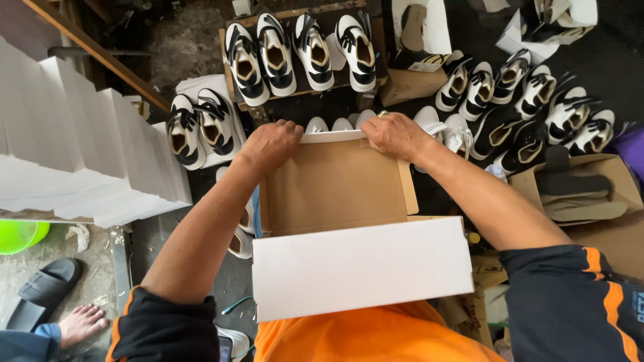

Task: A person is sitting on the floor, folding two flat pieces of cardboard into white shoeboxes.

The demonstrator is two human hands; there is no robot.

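An orange shirt (362, 338) is closest, at the bottom. Just above it is a white shoe box (335, 184) with a brown inside, open, with its white lid flap (362, 265) hanging toward the person. The left hand (270, 144) grips the far wall at the left corner, fingers curled over the edge. The right hand (396, 134) grips the same wall at the right corner, fingers bent down over it. Black and white shoes (298, 53) sit in rows past the box. A pile of folded white boxes (80, 147) is on the left. A bare foot (80, 323) and a black sandal (43, 288) are at the bottom left.
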